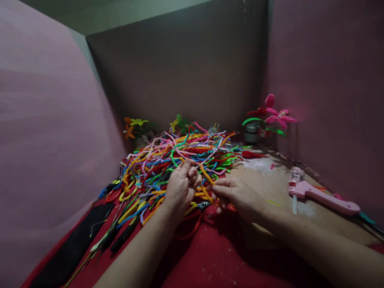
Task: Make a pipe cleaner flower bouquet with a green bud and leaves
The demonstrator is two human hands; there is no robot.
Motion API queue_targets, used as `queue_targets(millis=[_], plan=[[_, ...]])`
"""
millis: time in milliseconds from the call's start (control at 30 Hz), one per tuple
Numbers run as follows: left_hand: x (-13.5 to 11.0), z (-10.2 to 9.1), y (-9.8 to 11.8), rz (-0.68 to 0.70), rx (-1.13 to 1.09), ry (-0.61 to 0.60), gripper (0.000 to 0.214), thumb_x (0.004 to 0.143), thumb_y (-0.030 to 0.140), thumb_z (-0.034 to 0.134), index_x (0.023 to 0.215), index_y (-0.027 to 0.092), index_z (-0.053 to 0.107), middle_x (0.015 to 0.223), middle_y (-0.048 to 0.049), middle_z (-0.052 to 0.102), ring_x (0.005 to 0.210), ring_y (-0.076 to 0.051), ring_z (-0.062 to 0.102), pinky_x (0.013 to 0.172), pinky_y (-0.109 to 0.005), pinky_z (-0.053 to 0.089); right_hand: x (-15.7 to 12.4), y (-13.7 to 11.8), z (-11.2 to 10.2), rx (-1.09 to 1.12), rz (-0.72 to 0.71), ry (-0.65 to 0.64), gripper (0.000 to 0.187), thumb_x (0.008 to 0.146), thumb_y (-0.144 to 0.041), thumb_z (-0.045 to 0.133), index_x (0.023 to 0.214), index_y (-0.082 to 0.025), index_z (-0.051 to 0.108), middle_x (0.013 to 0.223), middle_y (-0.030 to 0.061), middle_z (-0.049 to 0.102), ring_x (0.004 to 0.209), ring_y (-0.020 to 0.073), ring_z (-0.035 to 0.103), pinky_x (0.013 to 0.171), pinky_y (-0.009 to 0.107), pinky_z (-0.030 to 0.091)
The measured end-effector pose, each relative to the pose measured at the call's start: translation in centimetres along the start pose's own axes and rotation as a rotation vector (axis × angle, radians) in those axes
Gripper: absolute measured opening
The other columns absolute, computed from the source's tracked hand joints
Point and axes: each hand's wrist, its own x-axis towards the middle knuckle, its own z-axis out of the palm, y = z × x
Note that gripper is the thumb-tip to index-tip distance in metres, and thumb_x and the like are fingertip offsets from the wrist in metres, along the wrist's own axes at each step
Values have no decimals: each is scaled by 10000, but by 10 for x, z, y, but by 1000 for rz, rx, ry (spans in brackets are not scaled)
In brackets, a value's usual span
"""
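Observation:
An orange pipe cleaner (206, 174) stretches between my two hands. My left hand (183, 185) is closed, pinching the upper end of it near the thumb and fingertips. Lower and to the right, my right hand (235, 195) is closed on the same strand, thumb against forefinger. Behind and below the hands lies a big tangled heap of pipe cleaners (156, 154) in many colours. Just beneath the held strand, the metal jaws of a cutting tool (204, 205) show, partly covered by other orange strands.
A pink glue gun (324, 196) rests on a tan board (258, 180) at right. Pink pipe-cleaner flowers (280, 117) stand behind it by a grey jar (251, 134). At left lies a flat black object (72, 244) on the red cloth (210, 256). Pink panels (45, 120) enclose the sides.

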Motion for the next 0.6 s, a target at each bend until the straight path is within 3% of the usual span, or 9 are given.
queue_targets(millis=[100,233,400,600], plan=[[0,2,2,-4,-63,-45,169,782,244,634,830,90,585,486,75,377,366,-19,275,386,-158,305,-1,-1,-1,-16,-60,25,171,723,-307,547,687,-146,592,618,-20,575,357,48,451,397,206,344],[0,0,3,-20,-95,-77,114,807,186,591,837,77,594,473,80,348,358,-18,251,375,-156,289,-1,0,-2,-134,-2,15,195,746,-310,519,636,-154,560,428,-49,461,345,71,440,373,203,213],[2,-3,-2,23,-92,-90,91,798,202,604,799,111,610,504,65,397,388,-28,311,428,-181,344,-3,1,1,-110,-6,-51,228,702,-346,566,601,-142,568,525,-15,520,431,59,339,441,220,219],[7,-3,-4,189,28,62,57,715,155,668,760,121,661,739,-5,602,640,-59,524,615,-168,416,-5,-1,2,-109,-100,14,273,701,-374,572,542,-164,500,524,-30,435,494,78,326,492,238,233]])
